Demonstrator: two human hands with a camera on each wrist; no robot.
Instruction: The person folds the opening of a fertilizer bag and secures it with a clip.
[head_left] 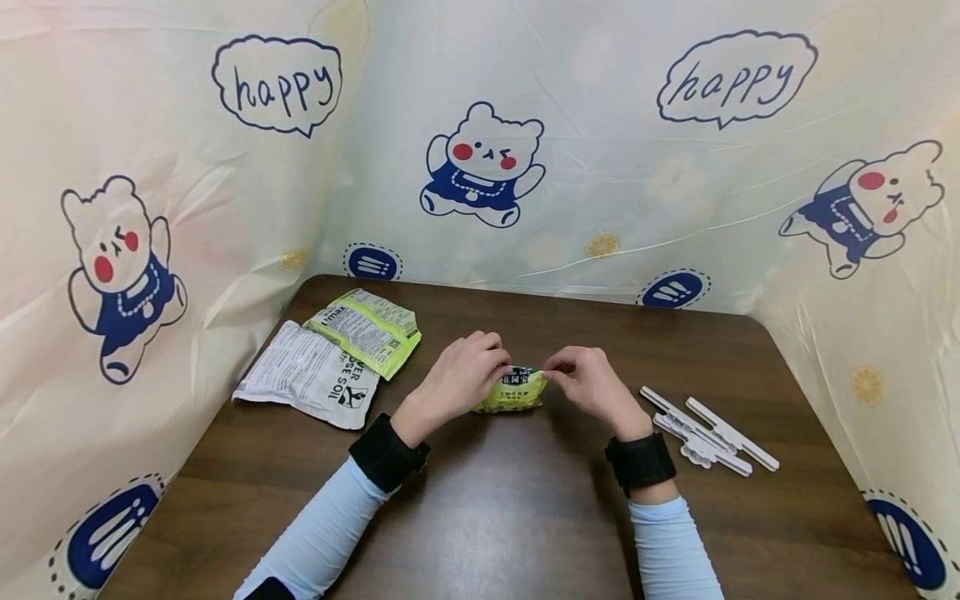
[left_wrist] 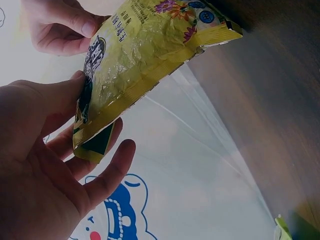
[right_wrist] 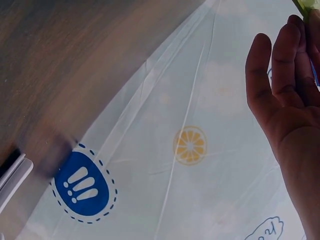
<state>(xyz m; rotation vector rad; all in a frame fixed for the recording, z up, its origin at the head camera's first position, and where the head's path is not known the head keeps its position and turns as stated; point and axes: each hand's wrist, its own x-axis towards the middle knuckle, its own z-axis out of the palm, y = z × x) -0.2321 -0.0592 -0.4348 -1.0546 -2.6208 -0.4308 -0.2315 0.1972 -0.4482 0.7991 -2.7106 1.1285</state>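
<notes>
A small yellow-green printed packet stands at the middle of the table, its dark top edge between both hands. My left hand pinches one top corner between thumb and fingers; in the left wrist view the packet shows flowers printed near one end, and its top edge is folded over at the fingers. At the opposite top corner, my right hand pinches the edge with thumb and index finger. Only a sliver of the packet shows in the right wrist view, above the right hand.
A green-and-white bag overlaps a white soil bag on the table's left. Several white sealing clips lie to the right of the right hand. A printed curtain surrounds the brown table at the back and sides.
</notes>
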